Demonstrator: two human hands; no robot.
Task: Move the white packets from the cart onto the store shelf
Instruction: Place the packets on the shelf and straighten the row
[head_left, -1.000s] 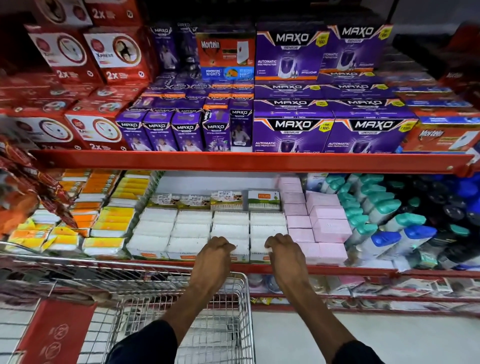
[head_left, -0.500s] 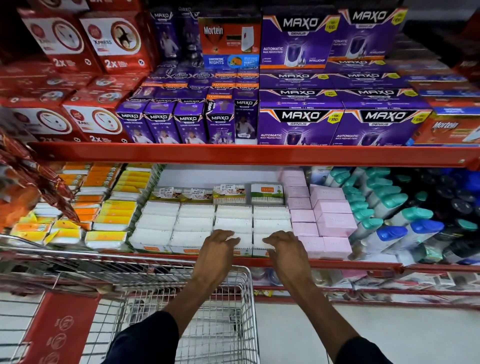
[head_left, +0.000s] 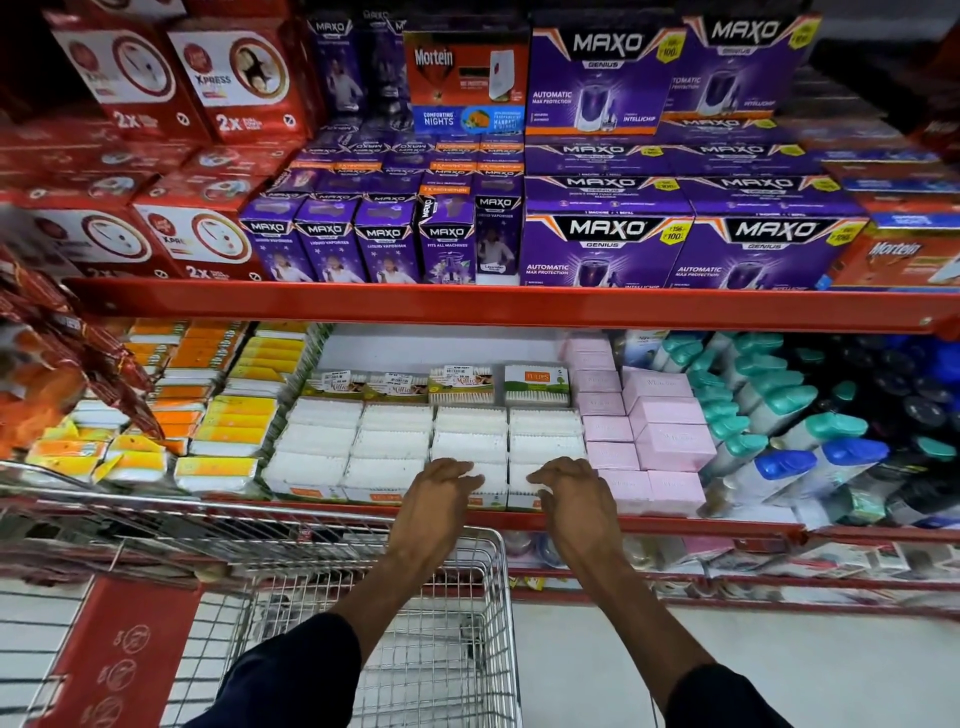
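Red steel shelving (head_left: 519, 306) runs the width of a store aisle, its upper tier packed with purple Maxo boxes (head_left: 597, 249) and red cartons (head_left: 197, 239). Pink boxes (head_left: 670, 447) and capped bottles (head_left: 831, 431) fill the lower tier above a pale floor (head_left: 779, 670).

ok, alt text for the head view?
Both hands, left hand and right hand, rest on the front white packets on a red store shelf, above a wire cart; pink boxes sit right.
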